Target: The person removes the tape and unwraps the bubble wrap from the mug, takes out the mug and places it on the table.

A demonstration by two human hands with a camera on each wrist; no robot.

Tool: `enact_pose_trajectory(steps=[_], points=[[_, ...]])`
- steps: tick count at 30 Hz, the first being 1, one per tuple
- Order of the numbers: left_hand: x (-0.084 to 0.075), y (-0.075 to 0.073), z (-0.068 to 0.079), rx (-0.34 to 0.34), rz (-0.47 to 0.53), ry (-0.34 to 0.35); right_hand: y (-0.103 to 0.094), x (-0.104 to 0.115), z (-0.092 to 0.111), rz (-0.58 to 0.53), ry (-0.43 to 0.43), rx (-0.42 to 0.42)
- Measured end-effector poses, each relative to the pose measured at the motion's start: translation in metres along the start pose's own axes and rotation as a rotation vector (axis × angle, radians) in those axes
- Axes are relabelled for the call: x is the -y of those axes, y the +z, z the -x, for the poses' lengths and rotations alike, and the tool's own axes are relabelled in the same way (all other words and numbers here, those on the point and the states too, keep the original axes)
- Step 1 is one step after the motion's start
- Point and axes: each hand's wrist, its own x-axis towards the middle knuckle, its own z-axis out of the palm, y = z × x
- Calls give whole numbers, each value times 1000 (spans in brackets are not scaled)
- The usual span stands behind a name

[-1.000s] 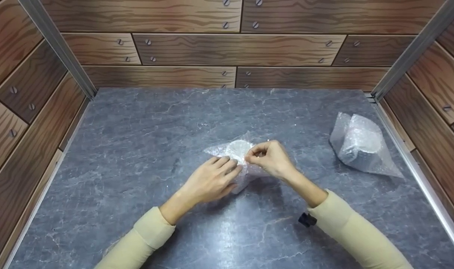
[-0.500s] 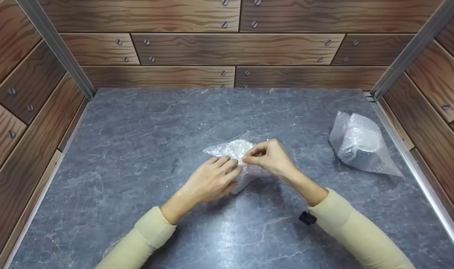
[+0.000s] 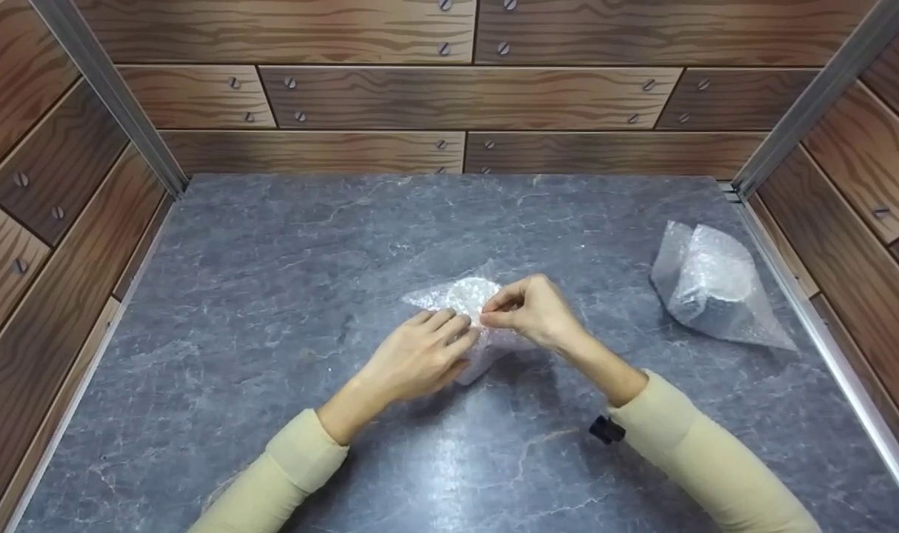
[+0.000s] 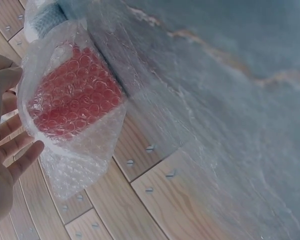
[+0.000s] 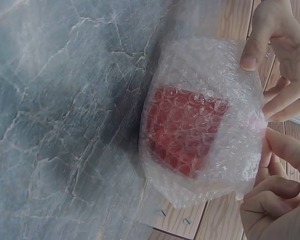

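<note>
A red object (image 5: 182, 127) shows through the clear bubble wrap (image 3: 473, 293) of a package at the table's middle. My left hand (image 3: 416, 355) holds the package from its left, fingers on top. In the right wrist view, the left thumb (image 5: 250, 57) lies against the wrapped side. My right hand (image 3: 532, 314) pinches at the top of the wrap, thumb and index fingertips together beside the left fingers. I cannot tell if a piece of tape lies between those fingertips. The left wrist view shows the left fingers (image 4: 20, 150) spread along the wrap's upper edge.
A second bubble-wrapped package (image 3: 720, 289) stands at the table's right side, a loose corner of its wrap trailing outward. The dark marbled table (image 3: 286, 244) is enclosed by wood-patterned walls (image 3: 435, 96) and metal posts (image 3: 116, 89). A small black clip (image 3: 606, 429) hangs at the right sleeve.
The right fingertips have shifted very slightly left on the top of the wrap. The left hand and both packages hold their places.
</note>
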Motion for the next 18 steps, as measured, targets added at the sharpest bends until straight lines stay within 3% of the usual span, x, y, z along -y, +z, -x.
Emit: enact_pose_trajectory(steps=[9, 18], points=[[-1, 0, 0, 11, -6, 3, -6, 0, 1, 57, 1, -17], [-1, 0, 1, 7, 1, 8, -9, 7, -1, 151, 84, 48]])
